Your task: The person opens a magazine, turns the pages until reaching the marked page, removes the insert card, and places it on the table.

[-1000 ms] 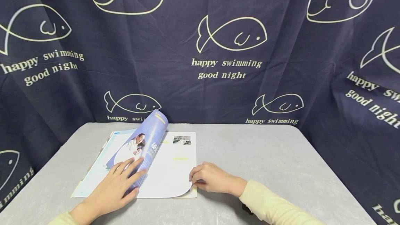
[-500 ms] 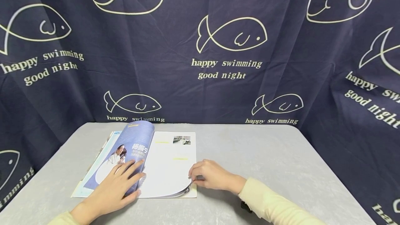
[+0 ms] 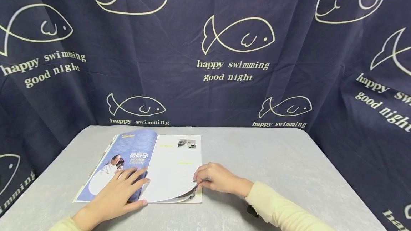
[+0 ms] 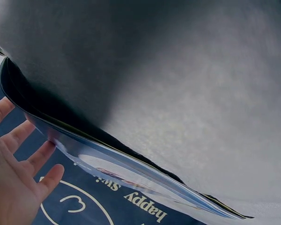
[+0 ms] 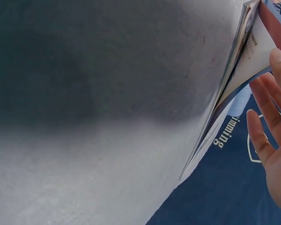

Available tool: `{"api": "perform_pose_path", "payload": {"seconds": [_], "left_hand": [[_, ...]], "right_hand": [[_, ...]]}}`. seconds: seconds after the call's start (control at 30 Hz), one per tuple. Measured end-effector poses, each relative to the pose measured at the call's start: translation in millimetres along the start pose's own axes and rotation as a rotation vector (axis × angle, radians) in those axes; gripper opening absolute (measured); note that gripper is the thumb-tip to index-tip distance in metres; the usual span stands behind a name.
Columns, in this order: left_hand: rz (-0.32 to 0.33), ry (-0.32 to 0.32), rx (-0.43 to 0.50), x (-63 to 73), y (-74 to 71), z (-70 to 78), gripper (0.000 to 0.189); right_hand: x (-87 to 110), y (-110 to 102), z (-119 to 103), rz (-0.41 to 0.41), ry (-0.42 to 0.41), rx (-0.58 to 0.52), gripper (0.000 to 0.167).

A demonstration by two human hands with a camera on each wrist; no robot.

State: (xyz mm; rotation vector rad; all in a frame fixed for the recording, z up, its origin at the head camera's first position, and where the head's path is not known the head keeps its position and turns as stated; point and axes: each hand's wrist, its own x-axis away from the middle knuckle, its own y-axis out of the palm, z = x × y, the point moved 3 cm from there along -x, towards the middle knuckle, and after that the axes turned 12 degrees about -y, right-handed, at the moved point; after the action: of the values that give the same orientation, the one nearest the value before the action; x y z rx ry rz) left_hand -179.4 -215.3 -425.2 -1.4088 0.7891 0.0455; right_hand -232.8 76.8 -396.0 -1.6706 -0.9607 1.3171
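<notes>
An open magazine [image 3: 173, 170] lies left of centre on the table in the head view. Its left side shows a blue page [image 3: 135, 143] with a printed photo of a person and white characters. On that page's lower part, near the spine, rests my left hand [image 3: 112, 197], fingers spread. My right hand [image 3: 219, 179] pinches the lower right corner of the white right-hand page between thumb and fingers, lifting it so the sheets beneath fan slightly. In the right wrist view the thumb is at the bent page [image 5: 246, 65]; in the left wrist view the fingertips touch the blue page.
The grey table [image 3: 273, 159] extends to the right of the magazine. A dark blue curtain [image 3: 237, 106] with fish drawings and lettering surrounds it at the back and sides. A small black object [image 3: 252, 211] shows beneath the right sleeve.
The blue page, curled upright near the spine before, has dropped leftward and now lies over the left side. The right hand keeps the corner raised slightly higher; the left hand has hardly moved.
</notes>
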Motion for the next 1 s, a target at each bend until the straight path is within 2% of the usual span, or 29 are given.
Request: {"api": "perform_pose_path", "payload": {"seconds": [0.17,0.43,0.77,1.0], "left_hand": [[-0.008,0.0,-0.008,0.1,0.4,-0.6,0.054],[-0.022,0.002,-0.026,0.6,2.1,-1.2,0.056],[-0.043,-0.019,-0.036,0.3,3.9,0.1,0.059],[-0.038,-0.017,-0.047,-1.8,3.6,1.2,0.06]], "right_hand": [[-1.1,-2.0,1.7,0.006,-0.027,-0.014,0.004],[-1.6,-3.6,4.3,0.049,-0.073,0.022,0.005],[-3.9,-5.5,2.8,0.105,-0.038,0.051,0.004],[-6.8,-8.1,2.7,0.165,-0.043,0.058,0.005]]}}
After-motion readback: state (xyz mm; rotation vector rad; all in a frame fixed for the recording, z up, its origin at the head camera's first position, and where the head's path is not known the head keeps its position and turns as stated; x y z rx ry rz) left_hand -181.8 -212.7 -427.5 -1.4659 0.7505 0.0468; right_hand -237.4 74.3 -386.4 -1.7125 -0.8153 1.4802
